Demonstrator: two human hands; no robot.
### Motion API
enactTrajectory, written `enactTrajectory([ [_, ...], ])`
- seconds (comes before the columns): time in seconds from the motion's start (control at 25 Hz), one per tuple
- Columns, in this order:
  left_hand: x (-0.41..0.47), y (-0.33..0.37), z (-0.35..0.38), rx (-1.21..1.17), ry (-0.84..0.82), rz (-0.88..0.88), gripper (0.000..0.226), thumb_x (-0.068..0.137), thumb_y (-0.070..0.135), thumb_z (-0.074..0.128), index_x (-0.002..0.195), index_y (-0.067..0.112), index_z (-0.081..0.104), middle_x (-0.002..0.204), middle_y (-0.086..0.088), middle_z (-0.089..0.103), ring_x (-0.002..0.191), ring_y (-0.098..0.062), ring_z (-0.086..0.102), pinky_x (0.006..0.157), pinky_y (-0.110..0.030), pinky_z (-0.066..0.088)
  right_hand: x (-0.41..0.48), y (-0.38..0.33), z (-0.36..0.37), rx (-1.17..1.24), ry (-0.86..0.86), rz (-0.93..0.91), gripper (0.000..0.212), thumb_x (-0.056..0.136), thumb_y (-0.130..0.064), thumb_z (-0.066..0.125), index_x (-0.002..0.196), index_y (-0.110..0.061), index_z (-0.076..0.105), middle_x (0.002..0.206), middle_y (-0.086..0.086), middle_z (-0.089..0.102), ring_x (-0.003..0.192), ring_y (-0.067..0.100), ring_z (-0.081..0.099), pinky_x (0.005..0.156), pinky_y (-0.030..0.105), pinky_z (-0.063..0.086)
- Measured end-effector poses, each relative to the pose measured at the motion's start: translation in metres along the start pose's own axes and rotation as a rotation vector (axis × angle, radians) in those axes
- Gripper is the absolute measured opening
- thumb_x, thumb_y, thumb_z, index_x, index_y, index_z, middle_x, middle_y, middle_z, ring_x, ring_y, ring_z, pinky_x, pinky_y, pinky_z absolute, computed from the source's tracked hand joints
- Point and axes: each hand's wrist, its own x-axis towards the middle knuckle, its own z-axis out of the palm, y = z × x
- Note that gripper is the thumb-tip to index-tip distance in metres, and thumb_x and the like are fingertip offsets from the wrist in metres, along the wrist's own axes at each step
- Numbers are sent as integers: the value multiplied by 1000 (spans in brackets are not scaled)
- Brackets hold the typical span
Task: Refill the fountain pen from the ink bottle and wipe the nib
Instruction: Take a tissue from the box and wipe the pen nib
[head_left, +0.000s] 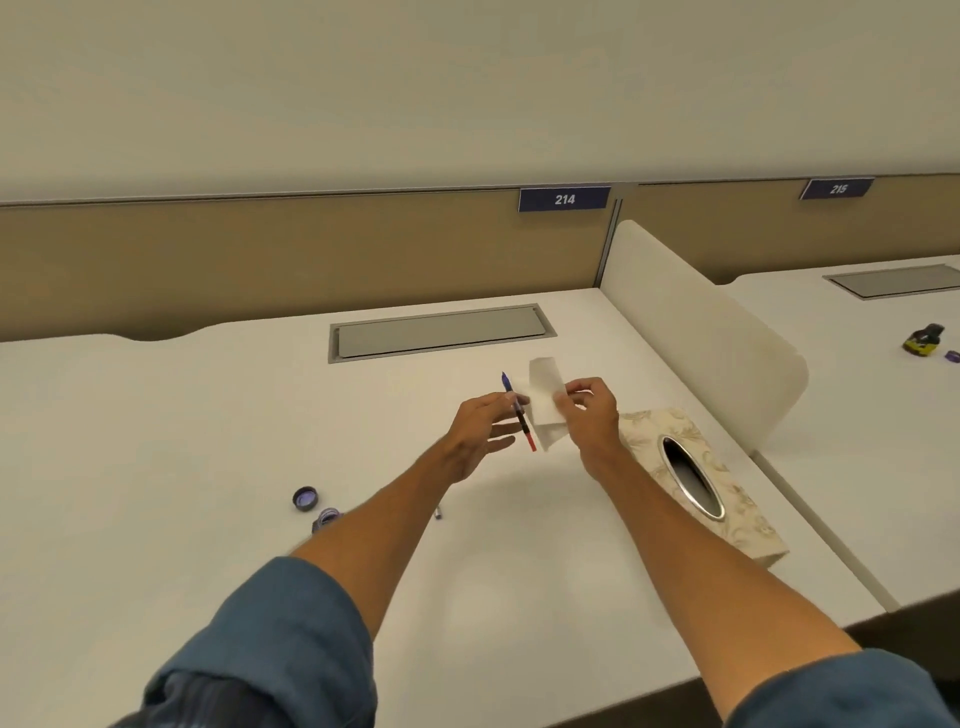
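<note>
My left hand (480, 428) grips a slim fountain pen (521, 415) with a blue far end, a dark middle and a red near end, held above the white desk (208, 441). Beside it, my right hand (589, 410) pinches a white tissue (545, 400) that hangs right next to the pen. Which end is the nib I cannot tell. The open ink bottle (326, 518) stands at the lower left, partly hidden behind my left forearm. Its purple cap (305, 498) lies loose just beyond it.
A patterned tissue box (727, 488) lies to the right of my right arm. A small pen part (438, 513) peeks out beside my left forearm. A grey cable hatch (441, 332) sits at the back. A white divider (691, 322) separates the neighbouring desk, where another ink bottle (923, 340) stands.
</note>
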Motion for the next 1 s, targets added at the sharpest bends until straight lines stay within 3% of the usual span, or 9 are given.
enactTrajectory([
  [0.16, -8, 6, -34, -63, 39, 30, 29, 100, 27, 50, 114, 9, 68, 112, -9, 67, 100, -28, 66, 88, -37, 54, -11, -4, 42, -123, -139, -49, 14, 84, -11, 69, 90, -8, 56, 87, 7, 63, 75, 19, 58, 59, 20, 46],
  [0.36, -16, 8, -80, -47, 125, 124, 28, 98, 17, 55, 118, 0, 65, 107, -7, 68, 93, -21, 68, 68, -25, 59, -22, -13, 93, -120, -312, -44, 19, 82, -19, 74, 87, -6, 61, 85, 7, 67, 76, 20, 63, 69, 30, 54],
  [0.52, -17, 7, -119, -60, 228, 164, 27, 96, 13, 57, 116, -3, 66, 111, -14, 68, 99, -27, 66, 77, -33, 61, -35, -22, 131, -215, -255, -208, 21, 83, -20, 73, 92, -5, 62, 85, 4, 63, 74, 13, 56, 66, 14, 46],
  [0.76, -22, 7, -162, -136, 259, 204, 22, 95, 11, 59, 112, -1, 68, 102, -17, 70, 93, -29, 69, 83, -40, 60, -49, -30, 182, -335, -448, -324, 19, 80, -23, 77, 89, -7, 71, 77, 0, 68, 64, 7, 60, 61, 5, 48],
  [1.0, -29, 11, -205, -185, 298, 186, 21, 92, 10, 63, 106, -4, 67, 104, -19, 69, 92, -28, 68, 79, -36, 60, -58, -37, 221, -420, -396, -311, 14, 79, -20, 74, 87, -9, 73, 79, 6, 75, 70, 17, 69, 74, 32, 59],
])
